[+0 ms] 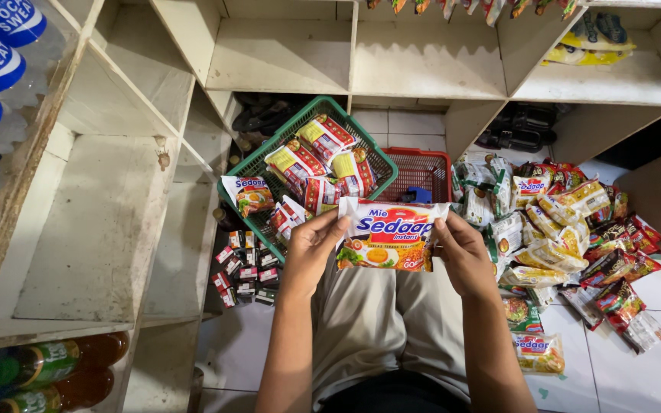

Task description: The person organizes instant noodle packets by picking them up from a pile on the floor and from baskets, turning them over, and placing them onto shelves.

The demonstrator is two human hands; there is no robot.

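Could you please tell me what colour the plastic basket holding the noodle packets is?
Green plastic mesh basket, clearest in the head view.

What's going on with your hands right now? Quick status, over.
Left hand and right hand each grip one end of a noodle packet. Green basket of packets just ahead. Nothing blocking.

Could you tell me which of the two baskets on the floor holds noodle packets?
The green basket, the nearer, tilted one, holds them. The red basket behind it shows only a small blue thing.
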